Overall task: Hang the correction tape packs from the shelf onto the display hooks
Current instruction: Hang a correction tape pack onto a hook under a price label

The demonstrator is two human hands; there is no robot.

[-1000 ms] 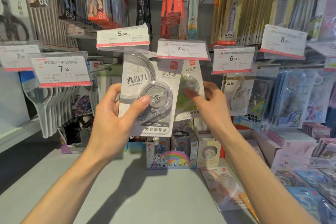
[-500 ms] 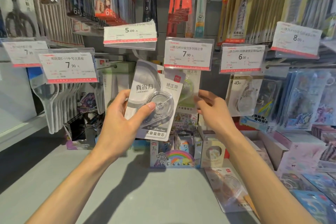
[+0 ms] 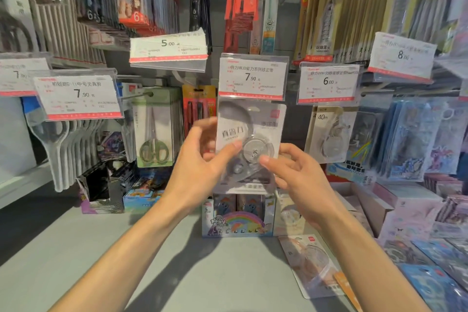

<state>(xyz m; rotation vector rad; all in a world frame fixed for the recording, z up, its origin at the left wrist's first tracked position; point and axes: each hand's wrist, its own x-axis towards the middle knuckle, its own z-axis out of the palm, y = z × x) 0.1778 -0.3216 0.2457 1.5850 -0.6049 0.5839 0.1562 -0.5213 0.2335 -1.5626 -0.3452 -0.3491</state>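
Correction tape pack (image 3: 249,144) upright, long axis vertical, pinched between left hand (image 3: 202,170) and right hand (image 3: 298,180).

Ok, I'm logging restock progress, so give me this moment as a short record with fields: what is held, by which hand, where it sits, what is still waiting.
held item: correction tape pack, white card, clear blister
left hand: grips the pack, thumb on the blister
right hand: fingers pinch the pack's lower right
position: just under the 7.90 price tag
hooked: cannot tell, top hidden by the tag
waiting: another pack flat on the grey shelf
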